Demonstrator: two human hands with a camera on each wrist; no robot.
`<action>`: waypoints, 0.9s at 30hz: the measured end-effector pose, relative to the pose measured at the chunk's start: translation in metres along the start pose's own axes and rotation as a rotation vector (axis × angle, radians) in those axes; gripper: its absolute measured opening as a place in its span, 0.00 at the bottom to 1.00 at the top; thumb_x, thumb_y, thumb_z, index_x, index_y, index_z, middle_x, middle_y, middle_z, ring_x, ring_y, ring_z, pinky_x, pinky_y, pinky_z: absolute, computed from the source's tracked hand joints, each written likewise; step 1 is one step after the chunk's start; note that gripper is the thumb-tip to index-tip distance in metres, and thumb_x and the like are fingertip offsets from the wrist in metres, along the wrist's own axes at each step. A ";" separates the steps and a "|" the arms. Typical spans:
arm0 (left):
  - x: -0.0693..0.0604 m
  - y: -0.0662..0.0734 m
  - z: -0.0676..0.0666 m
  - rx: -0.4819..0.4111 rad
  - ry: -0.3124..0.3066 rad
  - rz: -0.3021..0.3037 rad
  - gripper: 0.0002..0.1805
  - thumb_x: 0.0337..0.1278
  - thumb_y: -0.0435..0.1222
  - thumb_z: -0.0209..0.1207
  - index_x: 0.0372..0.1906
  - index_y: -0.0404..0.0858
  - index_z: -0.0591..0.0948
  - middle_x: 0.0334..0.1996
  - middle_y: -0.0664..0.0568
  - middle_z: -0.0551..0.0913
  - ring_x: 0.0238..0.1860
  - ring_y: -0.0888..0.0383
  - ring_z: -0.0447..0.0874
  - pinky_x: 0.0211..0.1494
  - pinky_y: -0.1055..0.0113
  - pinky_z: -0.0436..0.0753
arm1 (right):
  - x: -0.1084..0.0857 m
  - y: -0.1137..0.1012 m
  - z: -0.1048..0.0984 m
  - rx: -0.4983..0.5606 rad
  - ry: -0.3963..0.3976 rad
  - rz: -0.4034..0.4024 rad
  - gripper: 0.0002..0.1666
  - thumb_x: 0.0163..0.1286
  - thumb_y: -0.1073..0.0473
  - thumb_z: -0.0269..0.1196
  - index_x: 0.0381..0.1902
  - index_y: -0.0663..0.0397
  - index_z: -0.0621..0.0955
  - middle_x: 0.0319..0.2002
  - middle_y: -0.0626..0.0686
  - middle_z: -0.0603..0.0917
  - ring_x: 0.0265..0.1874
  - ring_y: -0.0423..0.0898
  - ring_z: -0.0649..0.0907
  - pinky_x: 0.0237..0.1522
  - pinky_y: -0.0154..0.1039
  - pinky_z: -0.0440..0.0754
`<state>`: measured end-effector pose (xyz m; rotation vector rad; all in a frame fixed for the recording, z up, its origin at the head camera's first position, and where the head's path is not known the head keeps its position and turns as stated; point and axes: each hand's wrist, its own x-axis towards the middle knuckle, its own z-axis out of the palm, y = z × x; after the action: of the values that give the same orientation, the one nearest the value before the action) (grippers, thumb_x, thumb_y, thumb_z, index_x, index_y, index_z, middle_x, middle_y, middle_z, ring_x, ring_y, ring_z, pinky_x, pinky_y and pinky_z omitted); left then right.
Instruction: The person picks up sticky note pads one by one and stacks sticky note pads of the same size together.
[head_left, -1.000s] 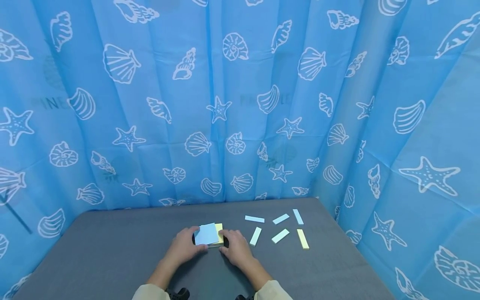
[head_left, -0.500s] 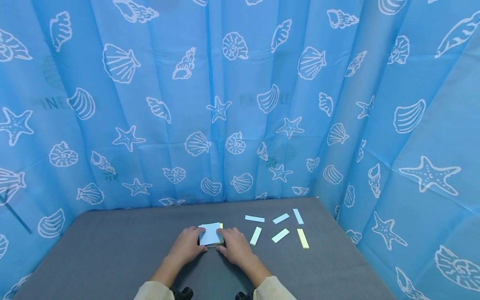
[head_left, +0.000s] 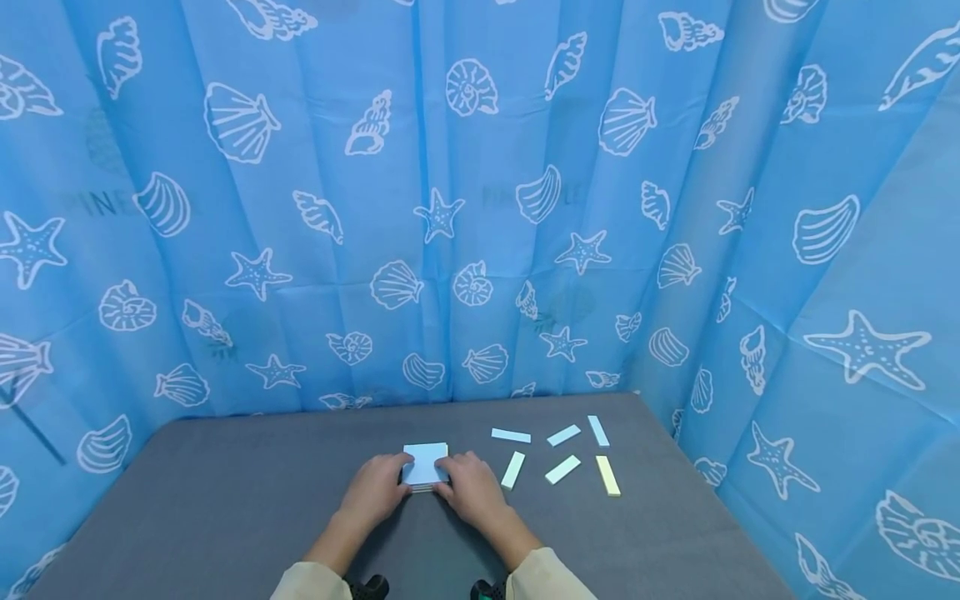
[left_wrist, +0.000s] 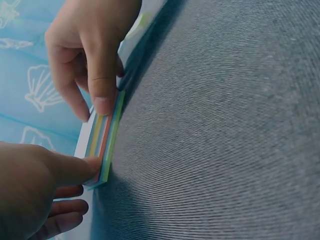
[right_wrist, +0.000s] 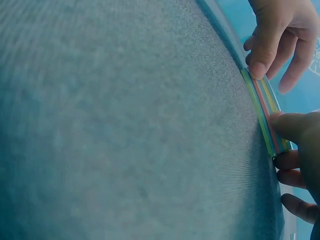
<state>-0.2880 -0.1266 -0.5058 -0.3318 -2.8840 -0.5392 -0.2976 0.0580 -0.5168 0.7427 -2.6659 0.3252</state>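
A square stack of paper pads (head_left: 425,465), light blue on top, lies on the grey cloth between both hands. From the left side my left hand (head_left: 373,490) grips it, thumb at the near edge and a fingertip at the top left. My right hand (head_left: 474,490) holds the right side the same way. In the left wrist view the stack's edge (left_wrist: 104,142) shows green, red and yellow layers, with both thumbs pressed on it. The right wrist view shows these layers (right_wrist: 266,112) too. The stack's far side is hidden there.
Several narrow paper strips lie right of the hands, among them a blue one (head_left: 511,435), a pale green one (head_left: 513,471) and a yellow one (head_left: 608,476). A blue shell-patterned curtain (head_left: 438,317) hangs behind and to the right of the grey table (head_left: 225,500).
The blue top piece has shifted right over the yellow one, and the stack's edges line up more closely. My left hand has moved slightly right with it; my right hand has stayed nearly still.
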 end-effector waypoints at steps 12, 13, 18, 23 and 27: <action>-0.004 0.005 0.003 0.055 0.028 0.006 0.23 0.44 0.38 0.75 0.49 0.39 0.84 0.40 0.46 0.86 0.40 0.51 0.85 0.47 0.51 0.82 | 0.000 0.001 0.000 -0.047 0.054 -0.044 0.15 0.62 0.48 0.69 0.44 0.47 0.85 0.34 0.45 0.85 0.31 0.43 0.79 0.30 0.38 0.74; -0.004 0.005 0.004 0.057 0.030 0.007 0.23 0.44 0.37 0.74 0.49 0.39 0.84 0.40 0.46 0.86 0.39 0.51 0.85 0.47 0.51 0.82 | 0.000 0.000 0.000 -0.049 0.048 -0.032 0.16 0.62 0.48 0.69 0.46 0.47 0.85 0.35 0.45 0.86 0.32 0.43 0.79 0.30 0.38 0.73; -0.005 0.009 0.004 0.090 0.045 0.025 0.22 0.45 0.36 0.74 0.48 0.39 0.84 0.38 0.46 0.87 0.39 0.51 0.85 0.45 0.53 0.83 | 0.000 -0.003 0.001 -0.058 0.021 0.011 0.23 0.60 0.45 0.70 0.51 0.47 0.83 0.38 0.48 0.86 0.34 0.44 0.79 0.31 0.40 0.72; -0.006 0.013 0.002 0.123 0.058 0.043 0.18 0.45 0.35 0.74 0.46 0.40 0.85 0.35 0.47 0.87 0.35 0.51 0.85 0.41 0.54 0.83 | 0.000 -0.004 0.001 -0.071 0.040 -0.015 0.22 0.59 0.46 0.71 0.50 0.46 0.83 0.37 0.47 0.85 0.32 0.43 0.78 0.30 0.38 0.70; -0.006 0.013 0.002 0.135 0.067 0.057 0.16 0.46 0.35 0.73 0.43 0.40 0.85 0.32 0.48 0.86 0.33 0.52 0.85 0.39 0.55 0.83 | 0.000 -0.003 -0.002 -0.066 0.046 -0.034 0.21 0.60 0.47 0.71 0.49 0.45 0.83 0.37 0.46 0.86 0.32 0.42 0.78 0.30 0.36 0.69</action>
<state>-0.2790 -0.1154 -0.5044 -0.3665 -2.8190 -0.3375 -0.2956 0.0562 -0.5148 0.7497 -2.6050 0.2407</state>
